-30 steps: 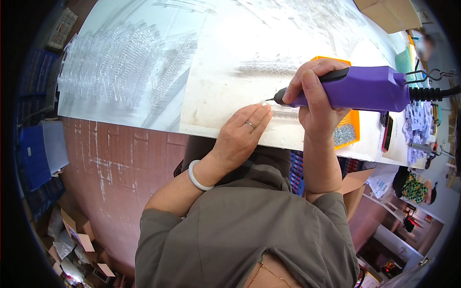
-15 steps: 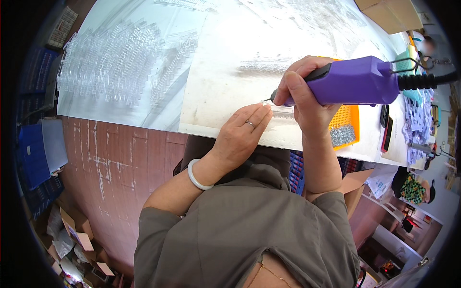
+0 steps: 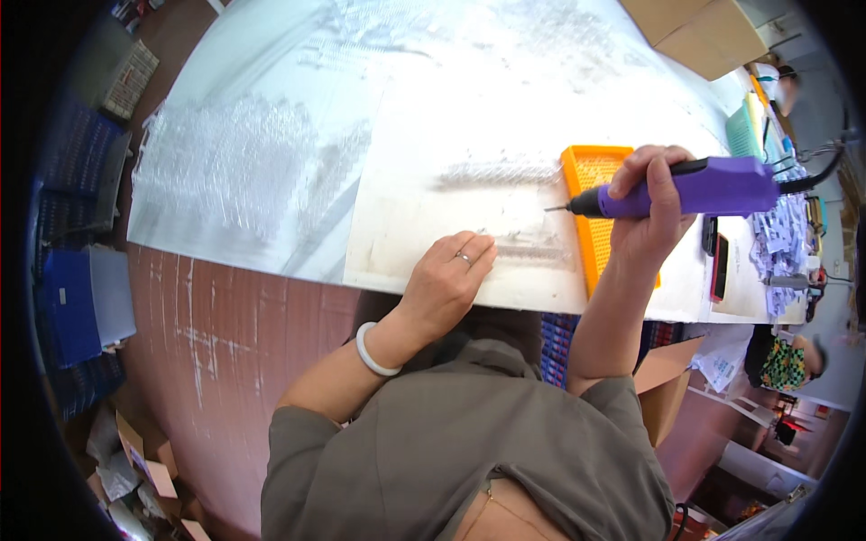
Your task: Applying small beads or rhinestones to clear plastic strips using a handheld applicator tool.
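My right hand [image 3: 657, 194] is wrapped round a purple electric screwdriver [image 3: 726, 186], whose thin bit points left above the table. A dark cable leads off its back end. My left hand [image 3: 448, 275], with a ring and a white bangle, rests near the table's front edge. Its fingers are pressed together at the left end of a row of clear plastic pieces [image 3: 534, 253]; what they pinch is hidden. Behind lies a second clear row [image 3: 501, 174]. Partly under my right hand and the screwdriver is an orange perforated tray [image 3: 591, 236].
Many clear plastic strips [image 3: 230, 162] cover the table's left side. Dark phones [image 3: 719, 266] lie right of the tray. Farther right are a pile of pale strips [image 3: 780, 234] and a green basket [image 3: 741, 126]. A cardboard box [image 3: 708, 41] stands at the back right.
The screwdriver has moved away to the right, its bit leaving my left fingertips. My left hand has come slightly down and left, to the row's end. The view has shifted a little.
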Tool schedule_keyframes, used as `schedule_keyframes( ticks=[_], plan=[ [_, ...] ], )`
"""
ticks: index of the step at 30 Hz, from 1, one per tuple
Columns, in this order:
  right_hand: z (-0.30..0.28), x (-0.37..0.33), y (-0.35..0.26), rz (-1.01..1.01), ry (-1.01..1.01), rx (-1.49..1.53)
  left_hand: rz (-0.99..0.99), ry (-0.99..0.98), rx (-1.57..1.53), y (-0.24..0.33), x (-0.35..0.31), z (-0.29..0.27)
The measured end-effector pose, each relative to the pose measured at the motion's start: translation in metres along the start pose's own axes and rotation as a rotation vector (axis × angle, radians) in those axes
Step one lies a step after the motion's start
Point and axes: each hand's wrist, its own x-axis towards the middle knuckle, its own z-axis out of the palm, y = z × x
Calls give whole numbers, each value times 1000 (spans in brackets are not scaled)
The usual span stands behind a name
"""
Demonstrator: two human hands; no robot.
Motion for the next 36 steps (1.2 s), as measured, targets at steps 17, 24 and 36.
schedule_keyframes(
  ticks=[17, 24, 36],
  plan=[
    [-5, -22, 1, 130, -15, 83, 19, -1, 100, 6, 3, 4],
    [27, -30, 7, 147, -145, -59, -58, -3, -21, 4, 10, 4],
    [-55, -49, -31, 94, 209, -125, -119, -137, -263, -14, 28, 1]
  ],
)
